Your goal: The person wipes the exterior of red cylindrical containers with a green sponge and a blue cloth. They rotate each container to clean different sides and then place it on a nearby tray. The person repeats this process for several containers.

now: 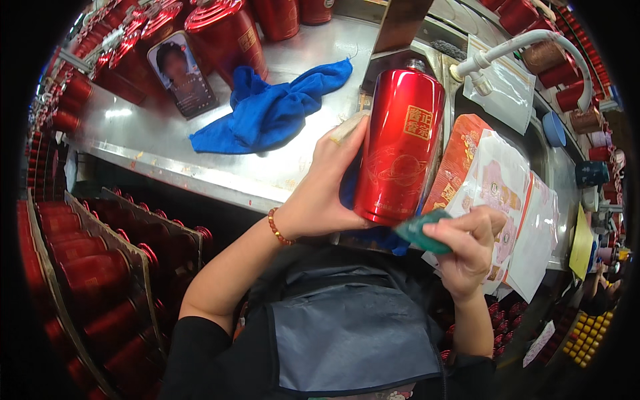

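Observation:
My left hand [335,185] grips the left side and lower end of a glossy red bottle [400,150] with gold decoration, a ringed planet and a threaded neck. A pale wrap covers one of its fingers. The bottle lies tilted, neck away from me, over blue cloth that shows at its edges. Pinched in my right hand [465,240] is a flat green scraper-like piece [425,232], its tip close to the bottle's base; whether they touch I cannot tell. Printed decal sheets [500,195] lie right of the bottle, beside an orange-red patterned sheet [457,155].
A crumpled blue cloth [275,107] lies on the metal worktop [165,165]. Beyond it a phone [182,75] leans on red bottles [225,35]. A white faucet [530,45] arches over a sink at the right. Racks of red bottles [90,270] stand lower left. Another person [600,295] is far right.

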`<control>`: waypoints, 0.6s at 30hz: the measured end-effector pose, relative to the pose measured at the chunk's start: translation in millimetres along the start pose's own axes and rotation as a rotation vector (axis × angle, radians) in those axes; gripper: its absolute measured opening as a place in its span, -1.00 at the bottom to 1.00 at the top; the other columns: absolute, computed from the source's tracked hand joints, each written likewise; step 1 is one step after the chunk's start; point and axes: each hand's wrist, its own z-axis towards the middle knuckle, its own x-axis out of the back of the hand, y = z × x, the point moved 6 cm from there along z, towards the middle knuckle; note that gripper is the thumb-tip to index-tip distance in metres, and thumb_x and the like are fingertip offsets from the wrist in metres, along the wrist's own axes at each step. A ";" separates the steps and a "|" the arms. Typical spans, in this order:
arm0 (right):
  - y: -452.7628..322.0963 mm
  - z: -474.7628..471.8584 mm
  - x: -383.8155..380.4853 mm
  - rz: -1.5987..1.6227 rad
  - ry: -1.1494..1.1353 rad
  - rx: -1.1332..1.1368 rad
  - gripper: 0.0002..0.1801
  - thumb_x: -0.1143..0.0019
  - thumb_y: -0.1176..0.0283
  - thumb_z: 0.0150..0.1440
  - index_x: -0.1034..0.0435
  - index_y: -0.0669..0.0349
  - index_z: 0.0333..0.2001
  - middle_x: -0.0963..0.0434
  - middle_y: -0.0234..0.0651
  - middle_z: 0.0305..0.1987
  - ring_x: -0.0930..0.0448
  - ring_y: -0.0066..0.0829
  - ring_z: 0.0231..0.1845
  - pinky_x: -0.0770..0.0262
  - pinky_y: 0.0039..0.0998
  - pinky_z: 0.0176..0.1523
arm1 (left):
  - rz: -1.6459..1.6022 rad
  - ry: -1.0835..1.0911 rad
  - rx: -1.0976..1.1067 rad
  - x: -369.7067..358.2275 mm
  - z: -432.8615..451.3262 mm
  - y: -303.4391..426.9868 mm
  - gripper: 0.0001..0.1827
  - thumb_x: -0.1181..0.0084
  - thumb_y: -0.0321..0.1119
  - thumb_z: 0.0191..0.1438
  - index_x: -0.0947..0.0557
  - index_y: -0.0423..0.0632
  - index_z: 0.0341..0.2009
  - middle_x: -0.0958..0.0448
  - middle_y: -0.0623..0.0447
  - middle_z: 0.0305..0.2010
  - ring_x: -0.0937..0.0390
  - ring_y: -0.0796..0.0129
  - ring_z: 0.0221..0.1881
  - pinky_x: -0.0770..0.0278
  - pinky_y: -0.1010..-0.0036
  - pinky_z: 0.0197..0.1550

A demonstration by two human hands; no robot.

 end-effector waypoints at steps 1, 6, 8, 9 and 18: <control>-0.4 -5.2 0.9 0.015 -0.048 -0.001 -0.65 -0.45 0.47 -0.18 -0.72 -0.11 -0.23 -0.51 -0.62 -0.34 -0.31 -0.41 -0.18 -0.18 -0.39 0.01 | -0.007 -0.003 0.004 -0.6 -0.6 0.5 0.41 -0.62 -0.01 -0.24 0.01 -0.19 0.56 -0.06 -0.28 0.57 -0.05 -0.17 0.53 0.05 0.10 0.53; 12.1 -1.0 15.3 0.098 0.065 -0.195 -0.68 -0.53 0.50 -0.11 -0.69 0.00 -0.21 -0.48 -0.57 -0.40 -0.32 -0.42 -0.23 -0.19 -0.41 -0.03 | -0.009 -0.002 0.034 -1.8 -4.1 -2.4 0.47 -0.64 0.07 -0.27 0.03 -0.20 0.56 -0.06 -0.28 0.56 -0.03 -0.19 0.52 0.04 0.08 0.53; 17.9 4.8 18.4 0.115 0.094 -0.208 -0.69 -0.52 0.55 -0.04 -0.66 0.14 -0.16 -0.48 -0.48 -0.37 -0.36 -0.44 -0.23 -0.27 -0.44 -0.09 | -0.042 -0.028 0.068 -0.2 -4.6 -0.4 0.53 -0.66 0.16 -0.30 0.05 -0.22 0.56 -0.05 -0.31 0.56 -0.03 -0.20 0.51 0.03 0.07 0.53; 20.3 6.9 19.2 0.125 0.106 -0.214 -0.68 -0.52 0.57 -0.03 -0.64 0.19 -0.14 -0.48 -0.46 -0.36 -0.38 -0.45 -0.24 -0.30 -0.45 -0.12 | -0.047 -0.024 0.068 0.1 -5.1 1.2 0.56 -0.65 0.20 -0.31 0.06 -0.24 0.56 -0.04 -0.33 0.55 -0.03 -0.21 0.50 0.03 0.06 0.53; -5.6 46.8 8.4 0.044 0.054 -0.136 -0.64 -0.39 0.72 0.06 -0.62 0.28 -0.02 -0.46 -0.34 -0.29 -0.48 -0.48 -0.21 -0.39 -0.50 -0.10 | -0.046 0.118 -0.020 -1.2 0.1 19.3 0.54 -0.66 0.13 -0.26 0.11 -0.31 0.55 -0.01 -0.46 0.53 -0.09 -0.34 0.50 -0.10 0.07 0.52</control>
